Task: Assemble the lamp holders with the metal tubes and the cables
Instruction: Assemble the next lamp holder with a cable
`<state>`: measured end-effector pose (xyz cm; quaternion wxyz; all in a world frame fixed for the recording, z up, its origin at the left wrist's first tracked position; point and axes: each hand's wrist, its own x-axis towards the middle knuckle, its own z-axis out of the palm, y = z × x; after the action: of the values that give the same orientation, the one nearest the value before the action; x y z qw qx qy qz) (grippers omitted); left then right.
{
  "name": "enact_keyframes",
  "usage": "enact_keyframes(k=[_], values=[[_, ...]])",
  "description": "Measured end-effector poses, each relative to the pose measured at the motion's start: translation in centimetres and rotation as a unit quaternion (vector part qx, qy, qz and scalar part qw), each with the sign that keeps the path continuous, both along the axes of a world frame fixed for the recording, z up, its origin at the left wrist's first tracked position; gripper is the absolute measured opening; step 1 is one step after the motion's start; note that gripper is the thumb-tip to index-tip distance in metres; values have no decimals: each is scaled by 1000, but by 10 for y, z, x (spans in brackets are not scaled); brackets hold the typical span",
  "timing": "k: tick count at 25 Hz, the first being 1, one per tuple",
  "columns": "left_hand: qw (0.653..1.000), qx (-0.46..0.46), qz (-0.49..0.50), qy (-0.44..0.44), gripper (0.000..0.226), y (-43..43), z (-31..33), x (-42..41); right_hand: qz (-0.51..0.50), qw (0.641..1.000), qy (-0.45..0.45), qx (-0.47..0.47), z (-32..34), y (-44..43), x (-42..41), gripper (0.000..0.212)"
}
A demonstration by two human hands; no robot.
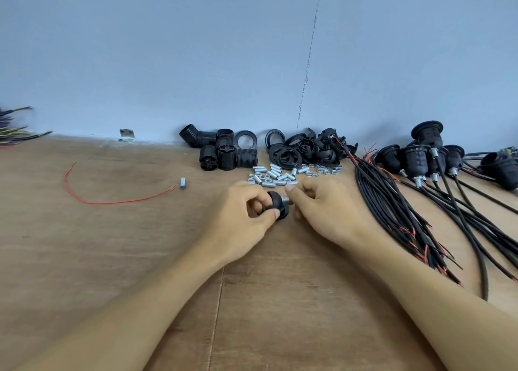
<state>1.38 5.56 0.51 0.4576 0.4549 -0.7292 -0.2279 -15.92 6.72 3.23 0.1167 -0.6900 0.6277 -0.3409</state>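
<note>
Lamp holder (276, 204), gripped in curled fingers of left hand (241, 213) over the table (126, 244), metal tube (286, 199) at its neck pinched by right hand (319, 205): tube risked cross-threading or dropping if turned askew.

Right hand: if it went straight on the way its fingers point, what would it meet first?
The short silver threaded metal tube in the black plastic lamp holder cap, which the left hand grips. The right hand seems to touch it; depth is unclear.
</note>
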Motion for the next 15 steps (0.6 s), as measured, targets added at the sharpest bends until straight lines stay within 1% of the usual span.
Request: enact_keyframes(k=[2,3,4,5,6,7,8,9,10,12,15], values=[[999,-40,4,-15,20,2,0,-3,-9,1000,-16,-8,-2,-4,-3,33],[998,-64,8,-6,18,3,2,-3,-34,999,-21,-31,-3,-8,-6,26],[997,-80,5,11,16,4,3,-3,-80,995,-6,-56,-3,-11,-13,18],[996,-83,-5,34,15,5,5,-3,-137,987,38,-70,-3,-15,-23,15],[995,-73,-13,59,16,6,6,-4,-189,975,102,-57,-4,-17,-34,21],[995,-61,-15,79,18,8,6,-4,-229,958,172,-15,-6,-18,-46,28],[994,-55,-12,89,21,10,6,-5,-260,939,221,33,-7,-19,-56,32],[994,-54,-12,91,27,11,6,-5,-280,925,246,70,-7,-20,-63,33],[995,-52,-16,88,33,12,6,-5,-292,918,255,89,-7,-21,-68,32],[995,-45,-25,81,39,12,5,-5,-288,919,253,88,-5,-21,-73,27],[997,-36,-33,67,34,12,3,-4,-274,930,233,71,-2,-23,-76,18]])
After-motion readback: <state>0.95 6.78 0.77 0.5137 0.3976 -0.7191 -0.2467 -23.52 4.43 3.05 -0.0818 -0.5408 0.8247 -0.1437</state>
